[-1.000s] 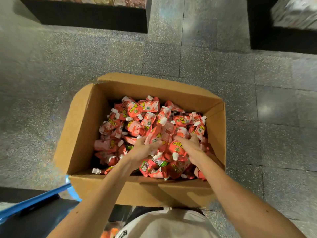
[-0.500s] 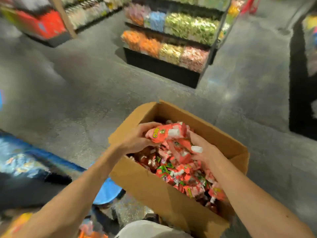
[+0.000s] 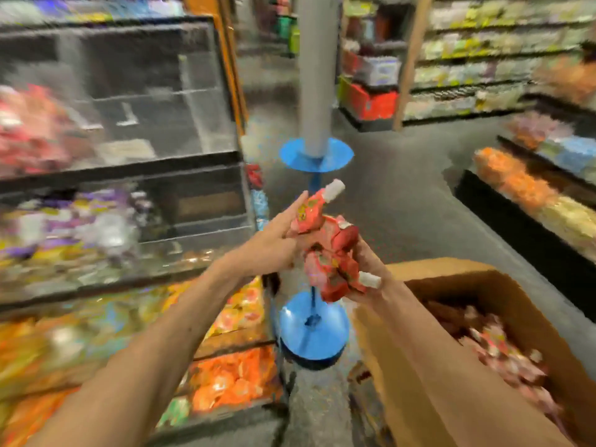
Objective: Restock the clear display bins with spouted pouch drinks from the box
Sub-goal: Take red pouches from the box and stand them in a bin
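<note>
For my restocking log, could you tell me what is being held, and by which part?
A bunch of red pouches, pressed by their bodies between the left hand and right hand; the white spouts stick out.

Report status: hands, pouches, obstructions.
Left hand pressed against pouch bunch, right hand gripping it. Clear of box, at right. Bins to left; blue stand directly ahead.

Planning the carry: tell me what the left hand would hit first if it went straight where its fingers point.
Probably the upper blue disc under the grey post: the left hand, flat against the pouches, points up-right toward it. Depth is blurred, so that is uncertain.
</note>
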Tool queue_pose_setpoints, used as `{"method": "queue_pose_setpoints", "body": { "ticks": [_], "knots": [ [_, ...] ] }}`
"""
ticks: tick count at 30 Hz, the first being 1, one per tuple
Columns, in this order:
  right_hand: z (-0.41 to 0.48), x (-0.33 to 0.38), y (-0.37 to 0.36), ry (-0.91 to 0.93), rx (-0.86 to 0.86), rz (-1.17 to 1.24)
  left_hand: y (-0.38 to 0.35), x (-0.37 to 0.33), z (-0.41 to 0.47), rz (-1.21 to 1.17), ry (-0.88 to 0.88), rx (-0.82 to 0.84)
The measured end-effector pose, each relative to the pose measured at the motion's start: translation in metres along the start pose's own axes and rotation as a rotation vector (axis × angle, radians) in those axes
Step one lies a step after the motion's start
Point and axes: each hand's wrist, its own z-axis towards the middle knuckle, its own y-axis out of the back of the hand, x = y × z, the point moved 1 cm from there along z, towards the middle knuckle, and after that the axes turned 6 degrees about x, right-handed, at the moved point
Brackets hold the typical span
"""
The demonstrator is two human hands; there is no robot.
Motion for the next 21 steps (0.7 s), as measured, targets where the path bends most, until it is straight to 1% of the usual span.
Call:
{"method": "queue_pose_setpoints", "body": {
  "ticks": [1,2,4,5,7,9,10,13,14,17,19,21],
  "knots": [
    [0.014,-0.011,-0.016,0.016,0.201,0.077,0.016,-0.003,-0.021,-0.096,0.032,-0.053],
    [0.026,-0.015,-0.038,0.005,0.301,0.088,0.032,-0.003,-0.042,-0.178,0.049,-0.125],
    [0.060,-0.030,-0.080,-0.015,0.316,-0.028,0.061,-0.005,-0.082,-0.282,0.120,-0.279],
    [0.077,-0.038,-0.098,-0.046,0.292,-0.076,0.075,-0.003,-0.101,-0.320,0.151,-0.350],
    [0.105,-0.051,-0.128,-0.052,0.173,-0.208,0.100,-0.001,-0.132,-0.406,0.196,-0.484],
    [0.134,-0.063,-0.160,-0.030,0.058,-0.365,0.129,0.005,-0.160,-0.451,0.206,-0.599],
    [0.148,-0.069,-0.177,-0.008,0.038,-0.397,0.144,0.008,-0.173,-0.478,0.213,-0.639],
    [0.192,-0.083,-0.235,0.041,0.138,-0.332,0.196,0.025,-0.207,-0.510,0.211,-0.693],
    [0.206,-0.087,-0.253,0.065,0.148,-0.343,0.214,0.028,-0.218,-0.501,0.210,-0.722],
    [0.240,-0.092,-0.305,0.145,0.101,-0.376,0.270,0.037,-0.241,-0.450,0.174,-0.778],
    [0.262,-0.096,-0.336,0.167,0.119,-0.360,0.306,0.038,-0.253,-0.423,0.144,-0.785],
    [0.282,-0.097,-0.359,0.227,0.118,-0.397,0.337,0.038,-0.261,-0.387,0.133,-0.779]
  ]
}}
